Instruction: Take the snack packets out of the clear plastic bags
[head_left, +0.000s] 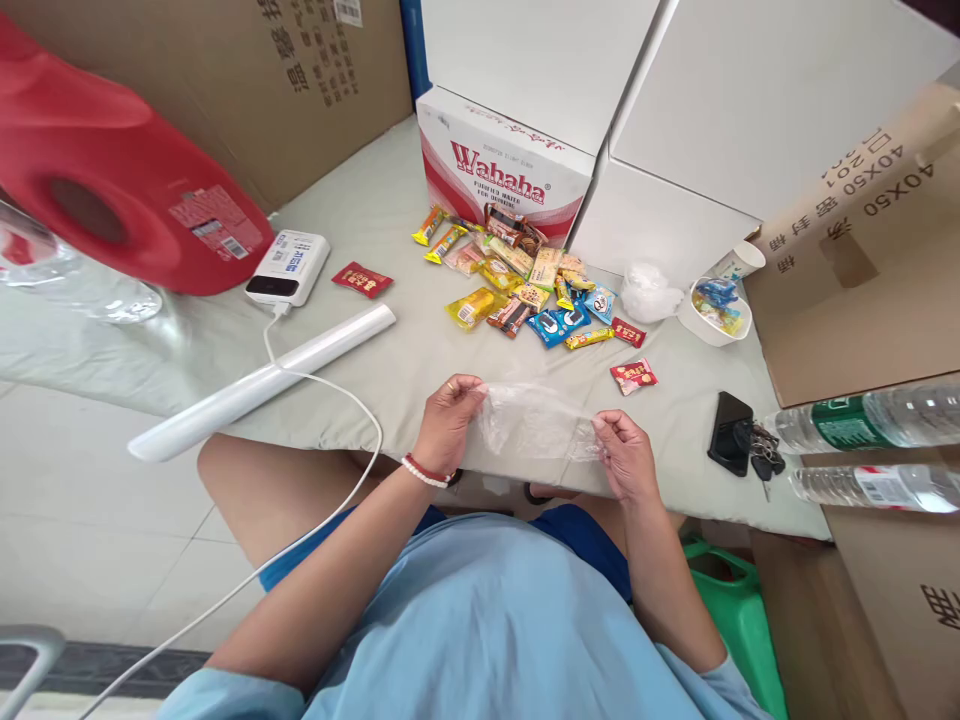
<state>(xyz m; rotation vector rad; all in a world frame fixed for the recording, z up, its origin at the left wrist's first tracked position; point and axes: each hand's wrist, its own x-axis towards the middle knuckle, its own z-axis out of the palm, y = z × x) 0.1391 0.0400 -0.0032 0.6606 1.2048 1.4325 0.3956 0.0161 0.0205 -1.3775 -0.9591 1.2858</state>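
A clear plastic bag [536, 422] is stretched between my two hands above the near edge of the table. My left hand [452, 425], with a bracelet at its wrist, pinches one upper corner. The opposite corner is pinched by my right hand [624, 455]. Beyond the bag lies a pile of wrapped snacks, among them a yellow packet [474, 309], a blue packet [559, 325] and a brown packet [513, 232]. Two small red packets [634, 376] are at the pile's right side, and another red packet [362, 279] lies apart on the left.
A Wahaba-style "Wahaha" carton [499, 165] stands behind the snacks. To the left are a white power bank [289, 268] with a cable, a white tube [262, 382] and a red jug [127, 170]. A crumpled plastic bag [649, 292], white bowl [716, 325], phone [729, 432], keys and bottles are right.
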